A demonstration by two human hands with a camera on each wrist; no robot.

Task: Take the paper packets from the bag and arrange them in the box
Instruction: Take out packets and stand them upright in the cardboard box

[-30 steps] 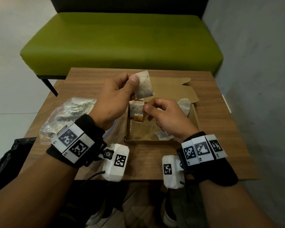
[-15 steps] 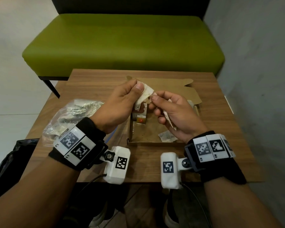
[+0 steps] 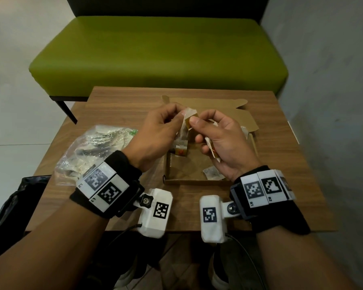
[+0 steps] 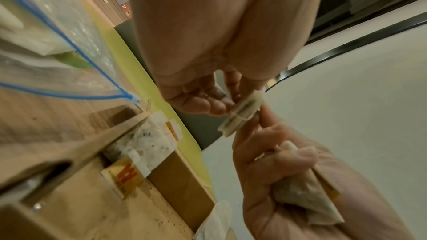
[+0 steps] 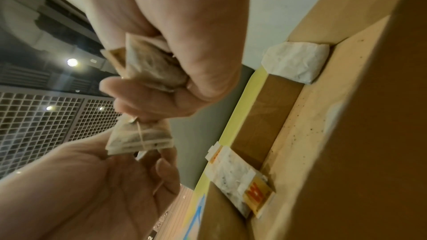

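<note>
Pinching one folded paper packet (image 3: pixel 188 117) between left hand (image 3: pixel 155 135) and right hand (image 3: pixel 222 143) above the open box (image 3: pixel 189 181), second packet (image 4: pixel 307 205) crumpled in right palm, bag (image 3: pixel 92 151) left, near table (image 3: pixel 117 101) edge, bag contents unclear.

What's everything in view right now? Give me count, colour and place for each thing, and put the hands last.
Table: one, brown wood, under everything.
Bench: one, green seat, beyond the table.
Plastic bag: one, clear with a blue zip line, on the table's left side, packets still inside.
Cardboard box: one, brown, open, mid-table.
Packets in the box: three visible, white; tagged packet at the far left wall, plain packet at the far right corner, flat packet on the floor near the front.
Folded packet: one, white, pinched between both hands above the box.
Crumpled packet: one, white, in the right palm.
Black item: one, beside the table's lower left; cannot identify.
Left hand: pinches the folded packet.
Right hand: pinches the folded packet and holds the crumpled packet.
</note>
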